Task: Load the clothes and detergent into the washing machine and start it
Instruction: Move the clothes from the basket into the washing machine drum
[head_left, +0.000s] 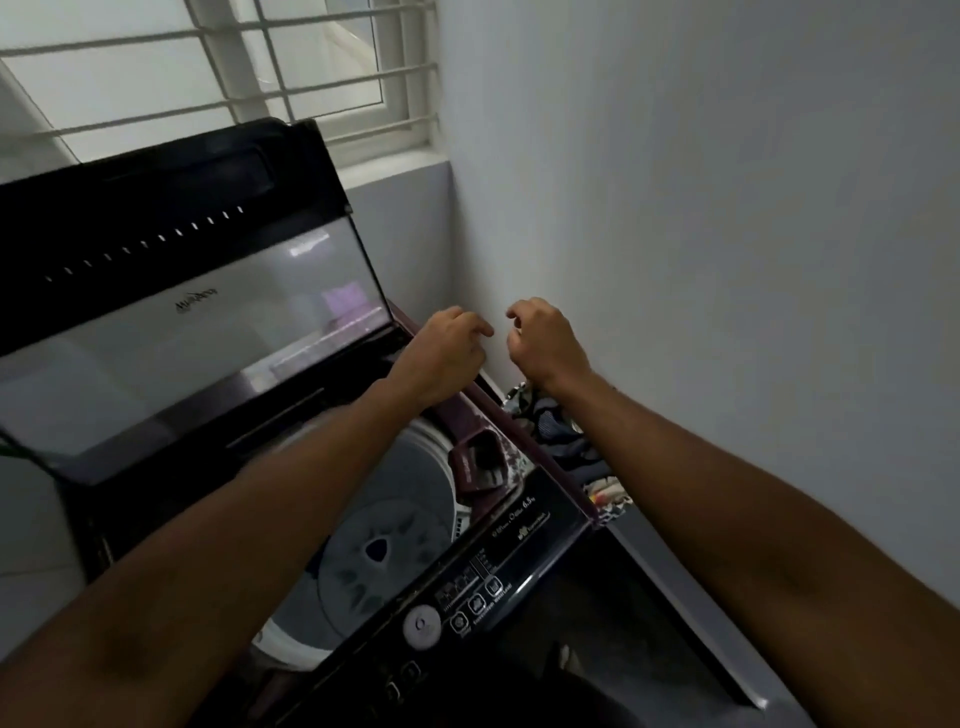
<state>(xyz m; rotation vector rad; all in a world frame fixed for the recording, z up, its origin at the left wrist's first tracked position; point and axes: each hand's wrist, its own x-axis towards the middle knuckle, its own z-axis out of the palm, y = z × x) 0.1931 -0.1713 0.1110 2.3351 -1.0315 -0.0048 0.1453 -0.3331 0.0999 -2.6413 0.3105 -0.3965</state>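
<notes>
1. Setting: a home laundry corner, cramped, in dim daylight.
2. Top-loading washing machine (291, 467) fills the left and centre; glass lid (171, 322) raised, grey drum (374, 551) exposed with a pulsator at the bottom.
3. Control panel (483, 587) along the machine's near edge: round button, icon keys, a "6.5 kg" capacity mark. Household size.
4. Maroon detergent drawer (480, 460) set in the machine's top rim.
5. Heap of mixed clothes (566, 441) wedged between the machine and the plain white wall (727, 208).
6. Window (218, 73) with white security bars behind the lid, typical of a dwelling.
</notes>
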